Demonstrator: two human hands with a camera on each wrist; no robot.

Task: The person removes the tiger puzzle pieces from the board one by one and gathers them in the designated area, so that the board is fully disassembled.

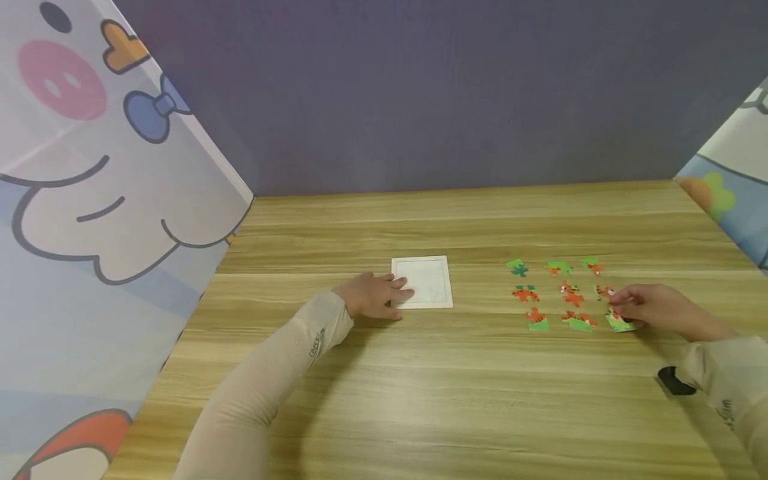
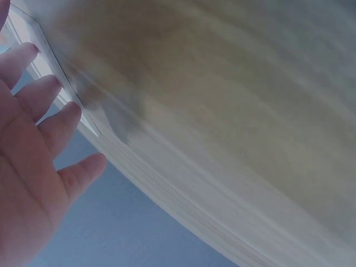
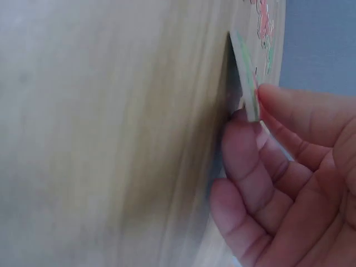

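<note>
My left hand (image 1: 373, 296) lies at the left edge of a white square puzzle frame (image 1: 429, 283), its fingers spread and mostly straight over the rim. In the left wrist view the fingers (image 2: 61, 130) look extended beside the frame's edge. With thumb and fingertips, my right hand (image 1: 663, 309) pinches a green and white puzzle piece (image 1: 619, 323) at the lower right of the group. The right wrist view shows that piece edge-on, tilted up from the wood. Several other orange and green jigsaw pieces (image 1: 573, 298) lie apart in rows to the left of this hand.
The wood-grain table (image 1: 456, 393) spreads beneath both arms. A dark grey panel (image 1: 456, 93) stands along its far edge. Cartoon-printed panels (image 1: 168, 213) rise at the left and right sides. A black object (image 1: 676, 381) sits by the right cuff.
</note>
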